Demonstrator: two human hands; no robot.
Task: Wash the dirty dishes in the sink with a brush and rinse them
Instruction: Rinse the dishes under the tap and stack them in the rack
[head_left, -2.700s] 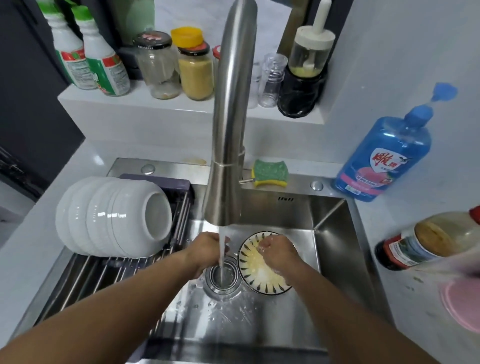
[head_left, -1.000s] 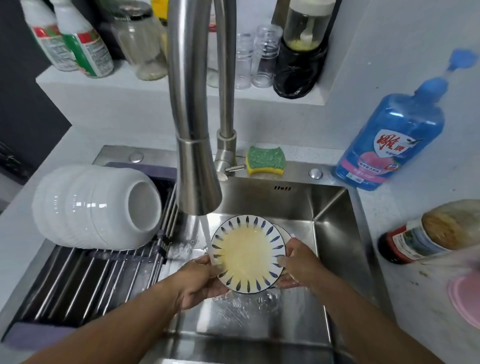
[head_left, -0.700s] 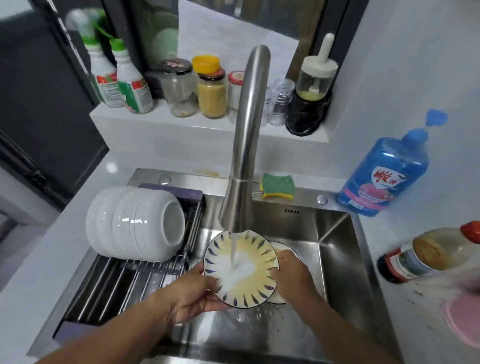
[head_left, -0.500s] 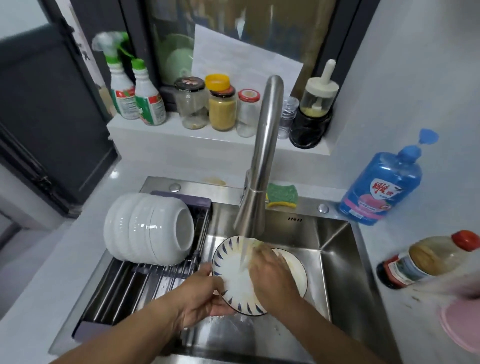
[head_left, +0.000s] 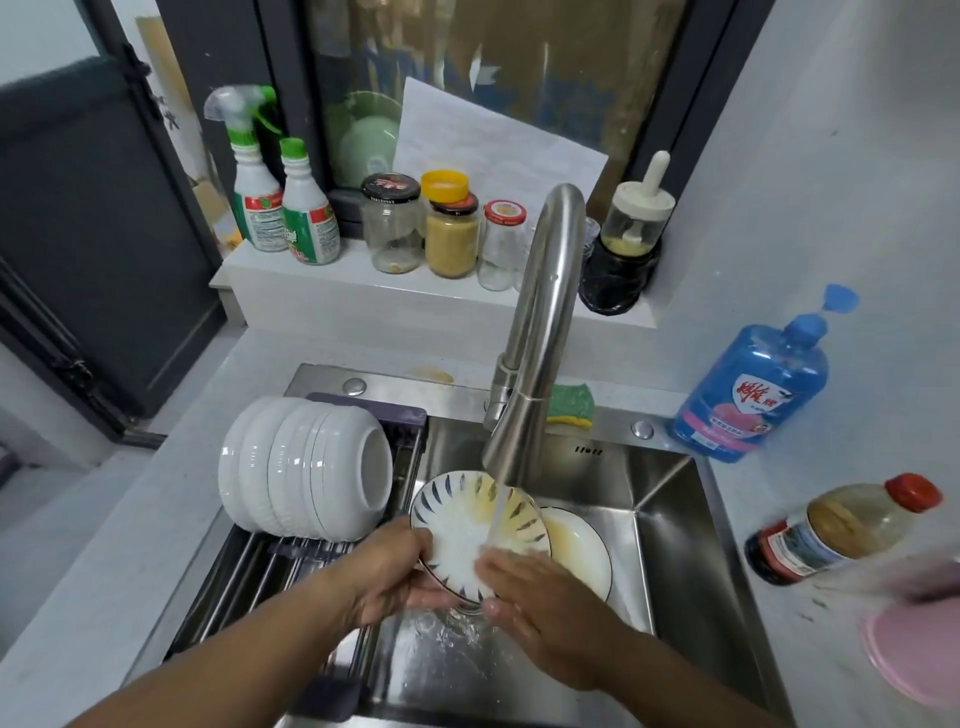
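Rinsing looks to be the step in hand: the left hand (head_left: 387, 571) grips the near-left rim of the small round blue-dashed ceramic plate (head_left: 467, 530), thumb on top and fingers curled beneath. It holds the plate tilted above the floor of the stainless steel sink (head_left: 670, 519), directly under the water stream (head_left: 496, 519) from the tall brushed-steel faucet (head_left: 535, 332). The right hand (head_left: 530, 587) lies flat on the plate's lower face, fingers straight and close together, pinching nothing. Yellow film shows on the plate's far half, so I judge it only partly clean. A wet glazed plate held by one rim could slip and strike the white dark-rimmed plate (head_left: 582, 551) lying in the sink just beneath and to the right, chipping either one. Its far rim also sits close under the faucet's spout, so a quick lift could knock it. On the left, the stack of white ribbed bowls (head_left: 306, 467) on the grey bar drying rack (head_left: 249, 571) crowds the left hand. Bare steel to the right gives more room. The green-and-yellow sponge (head_left: 571, 405) rests on the ledge behind the faucet; no brush is in view.
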